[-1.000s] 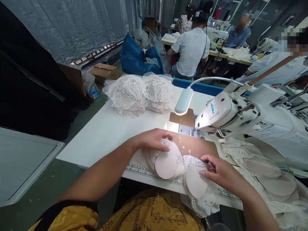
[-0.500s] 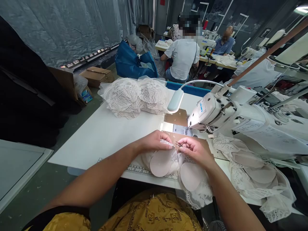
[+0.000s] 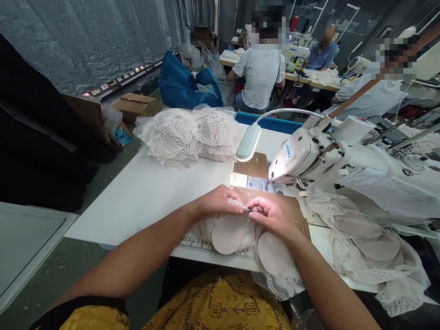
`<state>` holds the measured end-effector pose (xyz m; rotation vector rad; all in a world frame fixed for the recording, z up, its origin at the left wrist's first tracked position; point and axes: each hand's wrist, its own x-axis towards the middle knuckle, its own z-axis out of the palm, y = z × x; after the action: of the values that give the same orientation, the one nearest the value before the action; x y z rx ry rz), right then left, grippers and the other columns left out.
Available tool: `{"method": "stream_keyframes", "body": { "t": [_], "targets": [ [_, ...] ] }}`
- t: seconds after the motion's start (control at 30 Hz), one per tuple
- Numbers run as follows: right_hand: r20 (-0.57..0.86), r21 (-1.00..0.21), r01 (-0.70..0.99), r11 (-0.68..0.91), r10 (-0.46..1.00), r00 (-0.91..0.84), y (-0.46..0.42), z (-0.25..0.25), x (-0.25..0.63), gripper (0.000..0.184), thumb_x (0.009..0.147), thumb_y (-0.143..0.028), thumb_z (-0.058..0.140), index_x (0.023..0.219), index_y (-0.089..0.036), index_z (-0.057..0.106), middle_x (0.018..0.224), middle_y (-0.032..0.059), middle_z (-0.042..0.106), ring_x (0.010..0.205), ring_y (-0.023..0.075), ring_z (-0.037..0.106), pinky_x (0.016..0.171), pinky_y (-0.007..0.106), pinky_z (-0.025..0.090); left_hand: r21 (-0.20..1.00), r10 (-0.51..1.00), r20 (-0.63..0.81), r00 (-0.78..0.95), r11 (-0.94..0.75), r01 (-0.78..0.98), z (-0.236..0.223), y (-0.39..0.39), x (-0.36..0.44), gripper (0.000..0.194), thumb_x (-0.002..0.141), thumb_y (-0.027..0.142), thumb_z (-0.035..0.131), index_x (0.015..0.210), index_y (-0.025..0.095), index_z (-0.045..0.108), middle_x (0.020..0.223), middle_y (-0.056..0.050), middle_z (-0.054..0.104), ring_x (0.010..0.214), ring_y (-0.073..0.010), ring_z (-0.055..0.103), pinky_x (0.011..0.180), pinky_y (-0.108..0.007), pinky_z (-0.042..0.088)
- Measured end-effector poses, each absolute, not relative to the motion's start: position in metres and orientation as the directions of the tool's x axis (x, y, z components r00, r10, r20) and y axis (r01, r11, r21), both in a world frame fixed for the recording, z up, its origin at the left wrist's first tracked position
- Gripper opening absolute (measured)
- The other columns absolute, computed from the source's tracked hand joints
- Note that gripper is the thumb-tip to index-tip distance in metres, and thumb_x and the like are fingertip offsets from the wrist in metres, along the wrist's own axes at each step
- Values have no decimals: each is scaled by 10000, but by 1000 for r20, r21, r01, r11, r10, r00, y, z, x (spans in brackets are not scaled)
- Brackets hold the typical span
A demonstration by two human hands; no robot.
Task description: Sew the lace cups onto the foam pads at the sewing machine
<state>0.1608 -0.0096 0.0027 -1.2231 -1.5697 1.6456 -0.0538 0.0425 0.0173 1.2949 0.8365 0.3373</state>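
"Can you see what the left fingers (image 3: 238, 210) have got?"

"They're closed, pinching the lacy edge of that pale lace piece (image 3: 227, 234). The rest of it lies below them, one smooth cup under the left fingers, the other under the right, and its lace hangs over the near edge of the bench (image 3: 137, 192)."

"And the right fingers (image 3: 257, 216)?"

"Bent in and closed on a thin metal tool (image 3: 247, 209), right up against the left ones. Most of it's hidden, so I couldn't tell you its shape from here."

"What's that brown sheet (image 3: 292, 208)?"

"Just beyond the fingers, flat on the bench. The sewing machine (image 3: 295, 153) stands past it, off to their right, with the lamp (image 3: 249, 142) beyond them."

"More lace, too."

"Plenty. A lace pile (image 3: 172, 137) sits beyond the fingers to the left, and loose lace pieces (image 3: 371, 243) with cups are spread to the right. The ruler markings (image 3: 202, 246) run nearer the wearer than the fingers, partly under the piece they're pinching."
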Motion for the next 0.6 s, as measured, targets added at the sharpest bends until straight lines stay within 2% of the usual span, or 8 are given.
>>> {"method": "stream_keyframes", "body": {
  "t": [0.2, 0.43, 0.53, 0.6],
  "targets": [
    [-228, -972, 161, -173, 866, -446, -13, 6, 157, 345, 822, -496, 635, 947, -177, 592, 684, -35, 458, 593, 96, 371, 541, 239, 274, 946, 632, -323, 704, 234, 224, 19, 41, -54, 305, 687, 376, 780, 830, 111, 735, 719, -27, 630, 701, -131, 531, 636, -234, 385],
    [-159, -951, 304, -55, 932, -327, -15, 15, 159, 316, 833, -505, 586, 870, -193, 618, 814, 26, 579, 743, 157, 528, 640, 275, 412, 961, 626, -277, 729, 173, 216, 17, 41, -55, 272, 720, 385, 750, 790, 126, 705, 681, -2, 585, 651, -111, 498, 590, -222, 364],
    [-206, -890, 445, -98, 958, -200, -21, 25, 182, 369, 829, -532, 566, 1000, -208, 612, 800, 15, 596, 709, 158, 547, 634, 278, 426, 966, 628, -251, 737, 112, 234, 20, 41, -58, 282, 759, 413, 698, 820, 138, 687, 794, -27, 634, 750, -150, 561, 664, -243, 416],
    [-274, -763, 630, -140, 954, -120, -32, 29, 202, 452, 777, -548, 618, 1089, -222, 608, 841, 26, 623, 733, 178, 567, 637, 283, 430, 938, 620, -237, 748, -53, 341, 23, 38, -61, 270, 768, 412, 668, 851, 155, 668, 863, -31, 638, 798, -174, 579, 683, -253, 420]
  ]
}}
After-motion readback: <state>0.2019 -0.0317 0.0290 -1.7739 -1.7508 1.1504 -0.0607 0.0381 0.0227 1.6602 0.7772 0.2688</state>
